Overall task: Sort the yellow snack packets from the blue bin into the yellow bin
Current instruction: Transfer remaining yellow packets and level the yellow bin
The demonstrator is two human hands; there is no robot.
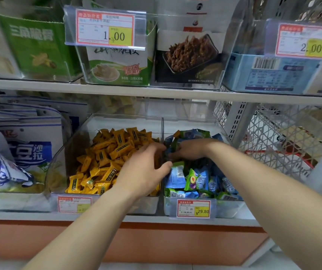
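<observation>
Fingers of the right hand (190, 150) hidden among blue packets (195, 180), perhaps gripping one; left price label (74, 204) blurred.

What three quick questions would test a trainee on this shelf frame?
1. True or false: the right hand reaches into the blue bin.
2. The price tag on the blue bin's front reads: A) 1.00 B) 2.00 C) 29.80
3. Fill in: a stray yellow packet shows at the blue bin's ____ left corner.

Key: 1 true; 2 C; 3 back.
</observation>
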